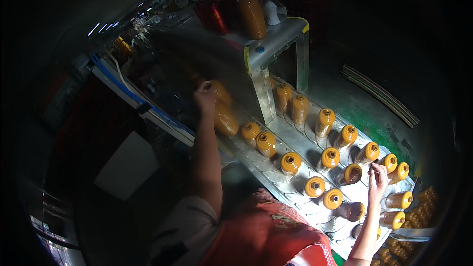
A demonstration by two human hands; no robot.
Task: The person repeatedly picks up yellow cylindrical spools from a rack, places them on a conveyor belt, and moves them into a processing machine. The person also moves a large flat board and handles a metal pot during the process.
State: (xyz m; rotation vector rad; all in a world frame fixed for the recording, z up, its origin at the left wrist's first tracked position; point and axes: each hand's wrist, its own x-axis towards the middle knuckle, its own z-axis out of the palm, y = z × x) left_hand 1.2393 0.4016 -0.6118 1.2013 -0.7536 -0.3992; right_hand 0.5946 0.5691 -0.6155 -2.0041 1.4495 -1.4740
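My left hand (205, 97) reaches out over the far left side of a metal rack. Its fingers are closed at the neck end of an amber glass bottle (219, 91), which is somewhat blurred. Another amber bottle (226, 121) lies just nearer. My right hand (378, 182) is above the right part of the rack, fingers curled together; whether anything is between them is hidden. Close to it are an upright yellow-topped bottle (389, 161) and a darker amber bottle (351, 174). More yellow-topped bottles (290, 162) stand in rows, their small necks upward.
A metal arch (260, 76) spans the rack, with a large amber vessel (252, 17), red vessels (215, 18) and a white piece (271, 12) on top. Blue hoses (129, 91) run along a rail at left. Several amber pieces (426, 209) are heaped beyond the right end.
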